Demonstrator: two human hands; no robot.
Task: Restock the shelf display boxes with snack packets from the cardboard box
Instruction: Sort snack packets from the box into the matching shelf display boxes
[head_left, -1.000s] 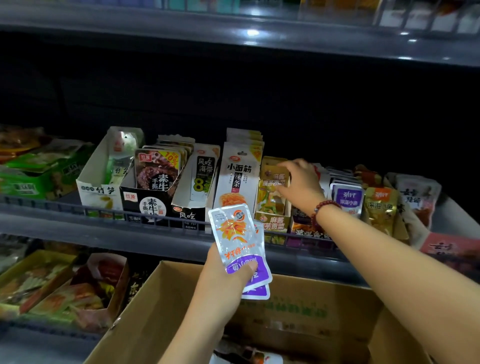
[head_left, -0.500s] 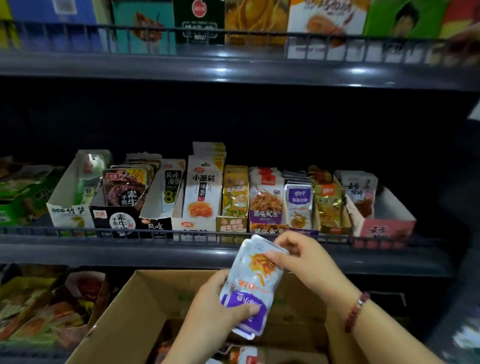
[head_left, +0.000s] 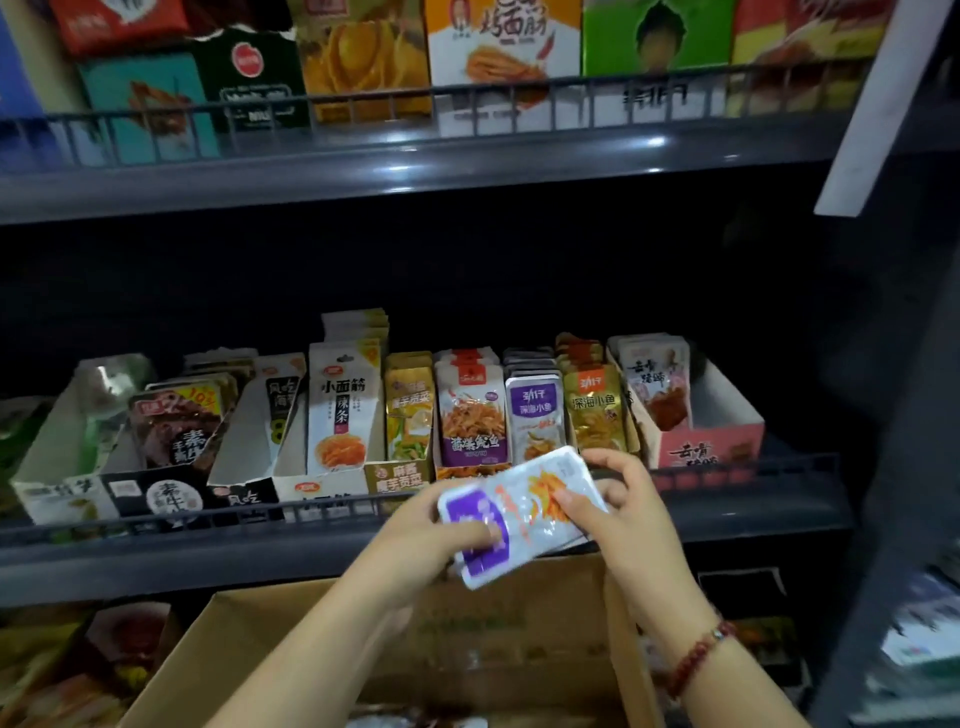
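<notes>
A small stack of white and purple snack packets (head_left: 524, 514) is held tilted sideways in front of the middle shelf. My left hand (head_left: 431, 540) grips its purple end from below. My right hand (head_left: 618, 504), with a red bead bracelet on the wrist, pinches its orange-printed end. Behind them a row of display boxes (head_left: 467, 415) stands on the shelf, one holding matching white and purple packets. The open cardboard box (head_left: 218, 670) sits below my arms, and its contents are mostly hidden.
A wire rail (head_left: 260, 512) runs along the front of the middle shelf. A pink display box (head_left: 711, 447) at the row's right end is partly empty. The upper shelf (head_left: 363, 156) carries bigger snack boxes. More packets lie on the lower shelf at left (head_left: 62, 670).
My right hand left the shelf boxes and came down to the packets. The stack has turned from upright to sideways. The camera has tilted up, so the upper shelf now shows.
</notes>
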